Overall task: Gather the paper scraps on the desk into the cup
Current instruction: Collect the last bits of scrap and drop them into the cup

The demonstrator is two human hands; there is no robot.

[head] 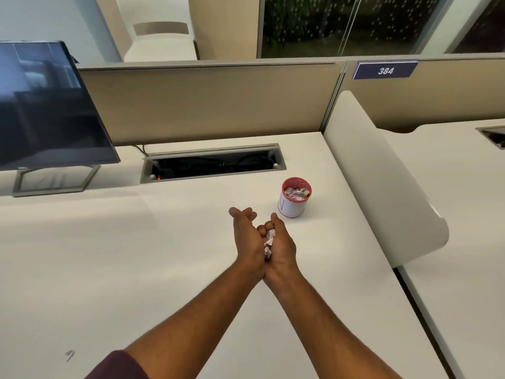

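The left hand (247,236) and right hand (281,246) met at the heels of the palms above the middle of the tabletop (109,255), the left with fingers extended and loosely spread, the right curled partly closed, and together they cupped a wad of crumpled paper scraps (269,242) between them. Just beyond the fingertips, toward the right edge of the tabletop, stood the cup (293,201), upright, red-rimmed with a white label, already holding more crumpled scraps. Farther back lay an open cable tray (213,164) along the rear edge, and a dark monitor (46,110) occupied the rear left corner.
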